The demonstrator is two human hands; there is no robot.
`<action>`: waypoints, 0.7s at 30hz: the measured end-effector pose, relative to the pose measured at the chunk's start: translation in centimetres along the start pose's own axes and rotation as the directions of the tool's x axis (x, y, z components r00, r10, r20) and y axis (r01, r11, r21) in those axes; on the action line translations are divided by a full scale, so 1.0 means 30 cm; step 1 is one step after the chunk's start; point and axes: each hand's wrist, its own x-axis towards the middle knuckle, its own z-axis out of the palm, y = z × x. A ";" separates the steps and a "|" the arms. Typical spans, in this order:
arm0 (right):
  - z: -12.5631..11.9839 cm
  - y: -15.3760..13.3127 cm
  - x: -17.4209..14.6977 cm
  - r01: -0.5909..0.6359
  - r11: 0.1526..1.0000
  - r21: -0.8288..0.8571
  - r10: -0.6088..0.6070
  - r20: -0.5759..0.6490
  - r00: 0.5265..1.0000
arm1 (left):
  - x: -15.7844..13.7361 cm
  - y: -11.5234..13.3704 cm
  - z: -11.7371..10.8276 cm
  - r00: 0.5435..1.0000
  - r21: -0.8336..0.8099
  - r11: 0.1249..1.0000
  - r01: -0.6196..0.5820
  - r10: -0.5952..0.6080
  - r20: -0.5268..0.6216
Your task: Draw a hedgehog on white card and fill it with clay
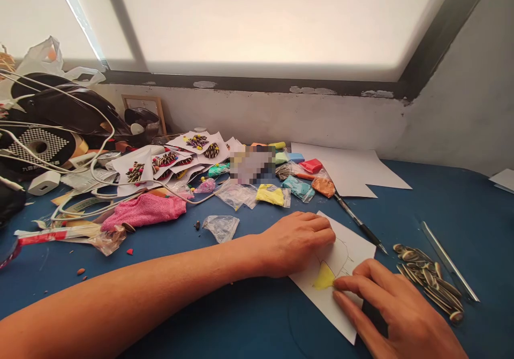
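Observation:
A white paper card [345,316] with a thin pencil drawing lies slantwise on the blue table. A flat yellow clay patch [323,276] covers part of the drawn outline. My left hand [299,244] rests on the card's upper left part, fingers bent and together, holding it down; its fingertips are partly hidden. At the patch's right edge, my right hand [385,300] has thumb and index finger close together, pinching at the yellow clay. Striped sunflower seeds [429,279] lie in a pile to the right of that hand. Beyond the card lies a black pen [357,220].
A clear rod [450,262] lies beside the seeds. Colored clay packets [299,188], white sheets [349,166] and finished seed crafts [164,161] fill the back. At left are a pink cloth [146,211], white cables [108,129] and a black bag [68,102].

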 end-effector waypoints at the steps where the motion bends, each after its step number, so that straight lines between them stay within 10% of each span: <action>1: 0.003 0.005 0.003 -0.008 1.000 -0.007 0.008 0.008 1.000 | 0.000 0.001 -0.001 1.000 0.001 1.000 0.001 -0.001 0.002; 21: -0.011 -0.055 0.043 -0.036 0.964 0.264 0.022 0.056 0.998 | 0.000 0.002 -0.006 0.999 0.022 1.000 0.019 -0.019 0.026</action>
